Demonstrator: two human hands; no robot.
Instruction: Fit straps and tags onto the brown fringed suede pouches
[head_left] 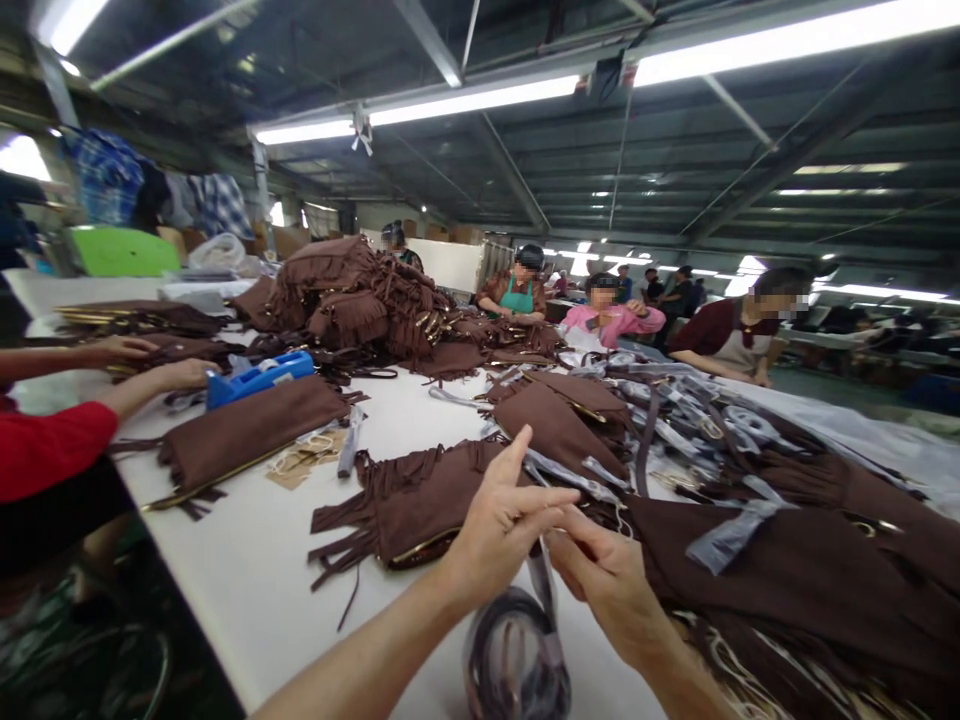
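A coiled dark strap in clear plastic wrap (517, 655) hangs at the bottom middle, close to me. Its wrapped end rises to where my two hands meet. My left hand (495, 520) pinches at that end, one finger pointing upward. From the other side, my right hand (607, 575) closes thumb and fingers on the same end; the exact grip point is partly hidden. Just behind my left hand lies a brown fringed bag (424, 500) with a gold zipper. Another brown bag (555, 420) is beyond my hands, with plastic-wrapped straps beside it.
A large heap of brown fringed bags (352, 295) covers the table's far side. Wrapped straps (697, 410) and bags (795, 560) crowd the right. At left, a co-worker's hand (187, 375) touches a blue tape dispenser (259, 380) by a bag (251, 435). Other people work beyond.
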